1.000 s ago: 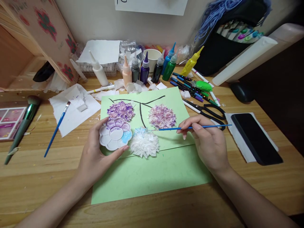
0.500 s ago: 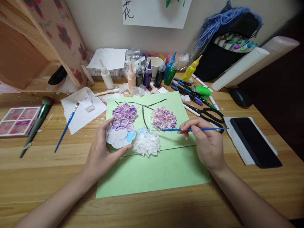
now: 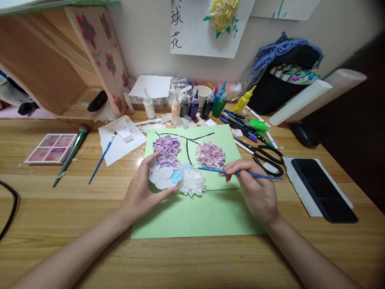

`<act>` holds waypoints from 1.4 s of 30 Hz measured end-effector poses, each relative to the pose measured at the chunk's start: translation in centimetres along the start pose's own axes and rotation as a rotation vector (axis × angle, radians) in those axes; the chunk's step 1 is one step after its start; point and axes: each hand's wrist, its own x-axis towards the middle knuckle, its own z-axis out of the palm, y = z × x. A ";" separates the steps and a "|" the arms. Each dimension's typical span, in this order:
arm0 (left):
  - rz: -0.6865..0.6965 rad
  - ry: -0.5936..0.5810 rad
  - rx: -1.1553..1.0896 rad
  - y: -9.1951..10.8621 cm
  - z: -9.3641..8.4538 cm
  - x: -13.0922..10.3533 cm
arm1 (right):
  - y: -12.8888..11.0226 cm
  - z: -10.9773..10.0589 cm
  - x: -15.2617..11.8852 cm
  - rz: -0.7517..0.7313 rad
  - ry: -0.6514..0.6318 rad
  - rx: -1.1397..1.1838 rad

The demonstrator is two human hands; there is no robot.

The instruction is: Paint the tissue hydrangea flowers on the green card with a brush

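My left hand grips a white flower-shaped paint palette by its edge, thumb in front. Light blue paint and purple stains lie in its wells. In my right hand is a thin blue paintbrush, its tip pointing left over the top of a white paper-scrap flower. That flower has a light blue patch at its upper edge, and the palette overlaps its left side. Two purple-and-white flowers, one at left and one at right, sit on the green paper among drawn black stems.
Paint bottles line the back by a paper cup. Pens and black scissors lie to the right, near a phone. At left are another paintbrush on white paper, a makeup brush and a palette box.
The view has shifted left and up. The paintbrush tip has moved left, nearer the palette's blue paint, and the brush now slants more. Both hands keep their hold.
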 end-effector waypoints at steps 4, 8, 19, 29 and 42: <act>0.024 -0.007 0.010 0.0 0.0 -0.2 | -0.2 0.7 -0.8 -0.071 -0.171 -0.115; 0.051 0.004 0.014 0.1 0.0 -0.1 | -0.4 0.8 -0.7 -0.129 -0.230 -0.209; 0.031 0.029 -0.007 -0.1 -0.1 -0.1 | -0.4 0.4 -0.6 -0.147 -0.111 -0.114; -0.364 0.043 -0.218 -0.2 -0.1 1.2 | 0.7 -1.2 1.9 0.063 0.260 -0.069; -0.305 0.031 -0.174 -0.5 0.1 0.9 | 1.4 -0.9 1.4 -0.039 0.136 -0.117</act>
